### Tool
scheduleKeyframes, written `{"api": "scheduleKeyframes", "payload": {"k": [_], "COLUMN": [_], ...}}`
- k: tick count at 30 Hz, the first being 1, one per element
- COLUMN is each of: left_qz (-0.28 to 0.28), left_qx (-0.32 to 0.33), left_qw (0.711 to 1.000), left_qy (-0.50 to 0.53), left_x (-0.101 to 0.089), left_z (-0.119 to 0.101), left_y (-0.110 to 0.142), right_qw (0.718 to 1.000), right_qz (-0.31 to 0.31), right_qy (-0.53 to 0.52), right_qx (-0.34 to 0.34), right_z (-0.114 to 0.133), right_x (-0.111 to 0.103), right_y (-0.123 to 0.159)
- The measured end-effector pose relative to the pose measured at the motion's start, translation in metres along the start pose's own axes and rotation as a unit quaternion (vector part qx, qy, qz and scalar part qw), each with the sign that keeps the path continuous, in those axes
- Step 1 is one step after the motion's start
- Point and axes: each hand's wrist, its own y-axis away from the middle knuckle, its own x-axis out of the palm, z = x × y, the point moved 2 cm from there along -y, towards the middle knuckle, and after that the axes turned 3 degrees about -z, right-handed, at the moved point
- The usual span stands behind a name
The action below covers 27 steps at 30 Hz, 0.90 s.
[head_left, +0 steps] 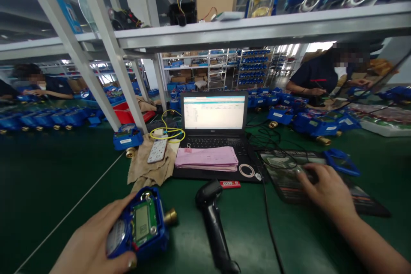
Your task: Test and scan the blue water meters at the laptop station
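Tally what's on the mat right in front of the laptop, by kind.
Blue water meter, held in left hand: 1
Black handheld scanner: 1
Mouse under right hand: 1
Pink paper stack: 1
White remote: 1
Total: 5

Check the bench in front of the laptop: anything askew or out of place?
Only small things. A pink paper stack lies across the laptop keyboard, covering the front keys, and a remote sits on a crumpled cloth. The left hand holds a blue meter; the right hand rests on the mouse pad.
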Motion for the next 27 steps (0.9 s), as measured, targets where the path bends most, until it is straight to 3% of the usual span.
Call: {"api": "scheduleKeyframes", "payload": {"k": [3, 6, 9, 11, 13, 14, 15, 17, 18, 19, 23, 27], "left_qz": [0.035, 0.061, 0.097, 0.12, 0.139, 0.144, 0.145, 0.142, 0.144, 0.144, 0.144, 0.14], "left_qx": [0.022, 0.069, 0.074, 0.08, 0.09, 0.096, 0.102, 0.107, 0.109, 0.109, 0.088, 0.06], "left_qw": [0.999, 0.995, 0.991, 0.987, 0.983, 0.981, 0.98, 0.98, 0.979, 0.979, 0.981, 0.982], "left_qy": [0.034, 0.046, 0.05, 0.065, 0.081, 0.085, 0.087, 0.09, 0.09, 0.091, 0.1, 0.108], "left_x": [-0.013, -0.019, -0.022, -0.023, -0.022, -0.022, -0.022, -0.021, -0.021, -0.021, -0.024, -0.025], "left_z": [-0.016, -0.022, -0.019, -0.017, -0.014, -0.013, -0.011, -0.009, -0.008, -0.009, -0.015, -0.019], "left_y": [-0.009, -0.017, -0.02, -0.021, -0.023, -0.024, -0.025, -0.027, -0.027, -0.028, -0.026, -0.024], "right_qw": [0.982, 0.932, 0.881, 0.871, 0.855, 0.825, 0.774, 0.649, 0.604, 0.58, 0.582, 0.559], "right_qz": [0.14, 0.312, 0.441, 0.467, 0.477, 0.495, 0.523, 0.575, 0.588, 0.591, 0.575, 0.579], "right_qy": [-0.116, -0.093, -0.068, -0.099, -0.196, -0.272, -0.356, -0.499, -0.538, -0.559, -0.574, -0.593], "right_qx": [-0.06, -0.162, -0.157, -0.114, -0.055, -0.026, -0.007, -0.004, -0.018, -0.035, -0.041, -0.018], "right_z": [0.099, 0.193, 0.241, 0.245, 0.233, 0.225, 0.217, 0.206, 0.202, 0.2, 0.203, 0.208], "right_x": [-0.018, -0.034, -0.037, -0.034, -0.03, -0.03, -0.031, -0.041, -0.047, -0.053, -0.063, -0.054], "right_y": [0.028, 0.06, 0.08, 0.082, 0.078, 0.075, 0.073, 0.069, 0.067, 0.065, 0.065, 0.071]}}
